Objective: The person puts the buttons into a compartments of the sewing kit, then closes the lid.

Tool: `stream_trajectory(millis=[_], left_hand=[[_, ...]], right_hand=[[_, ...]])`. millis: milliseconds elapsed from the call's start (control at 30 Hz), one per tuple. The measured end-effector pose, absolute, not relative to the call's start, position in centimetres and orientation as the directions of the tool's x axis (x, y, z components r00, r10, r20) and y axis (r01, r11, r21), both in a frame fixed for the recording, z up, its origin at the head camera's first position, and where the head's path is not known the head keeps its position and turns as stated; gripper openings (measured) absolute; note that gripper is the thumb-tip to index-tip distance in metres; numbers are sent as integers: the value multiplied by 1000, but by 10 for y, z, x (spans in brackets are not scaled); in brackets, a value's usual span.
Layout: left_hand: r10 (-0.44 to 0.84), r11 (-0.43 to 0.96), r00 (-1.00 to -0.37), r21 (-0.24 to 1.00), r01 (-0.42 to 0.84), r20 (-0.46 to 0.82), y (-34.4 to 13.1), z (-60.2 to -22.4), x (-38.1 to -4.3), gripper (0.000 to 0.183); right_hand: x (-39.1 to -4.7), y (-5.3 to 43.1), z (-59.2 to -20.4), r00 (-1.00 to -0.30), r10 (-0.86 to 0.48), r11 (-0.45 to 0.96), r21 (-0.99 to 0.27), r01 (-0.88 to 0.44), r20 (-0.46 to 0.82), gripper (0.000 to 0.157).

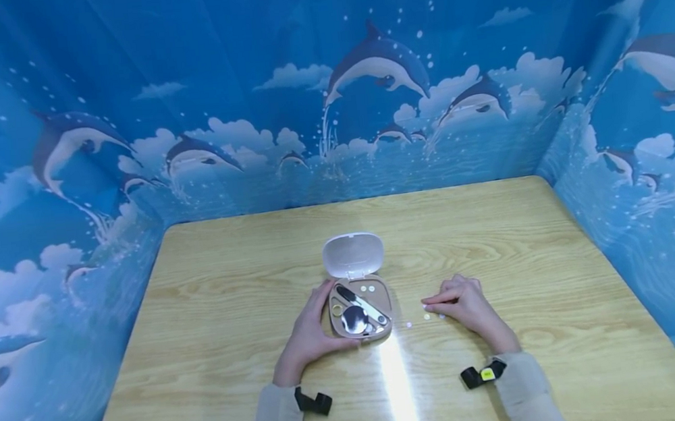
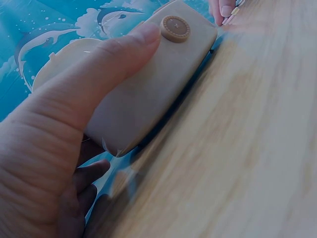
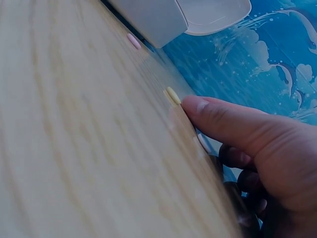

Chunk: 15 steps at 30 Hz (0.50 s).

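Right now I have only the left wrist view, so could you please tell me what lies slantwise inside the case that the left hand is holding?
Observer: A black-and-silver tool lies there, running diagonally across the inside of the case.
Operator: Thank you; is there anything in the far right corner, beyond the tool?
Observer: Yes, two small pale discs lie side by side there.
Operator: And could you kindly say what is on the other side of the tool, nearer the person?
Observer: A dark, shiny round piece lies there in the head view.
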<state>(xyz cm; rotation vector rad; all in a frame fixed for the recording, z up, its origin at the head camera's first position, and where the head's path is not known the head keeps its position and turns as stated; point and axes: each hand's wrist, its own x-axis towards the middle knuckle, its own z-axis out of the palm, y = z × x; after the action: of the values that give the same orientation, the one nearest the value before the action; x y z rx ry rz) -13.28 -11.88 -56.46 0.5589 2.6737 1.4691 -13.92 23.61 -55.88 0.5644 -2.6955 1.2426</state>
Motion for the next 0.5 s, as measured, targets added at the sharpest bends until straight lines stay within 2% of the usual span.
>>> stream_trajectory(millis=[267, 500], left_hand=[[328, 492, -937, 826, 276, 118, -120, -562, -133, 130], [327, 489, -937, 826, 279, 122, -120, -563, -132, 129]], right_hand=[[-140, 235, -561, -913, -277, 584, -702, -408, 300, 15], [-139, 233, -559, -923, -266, 589, -712, -384, 277, 16]])
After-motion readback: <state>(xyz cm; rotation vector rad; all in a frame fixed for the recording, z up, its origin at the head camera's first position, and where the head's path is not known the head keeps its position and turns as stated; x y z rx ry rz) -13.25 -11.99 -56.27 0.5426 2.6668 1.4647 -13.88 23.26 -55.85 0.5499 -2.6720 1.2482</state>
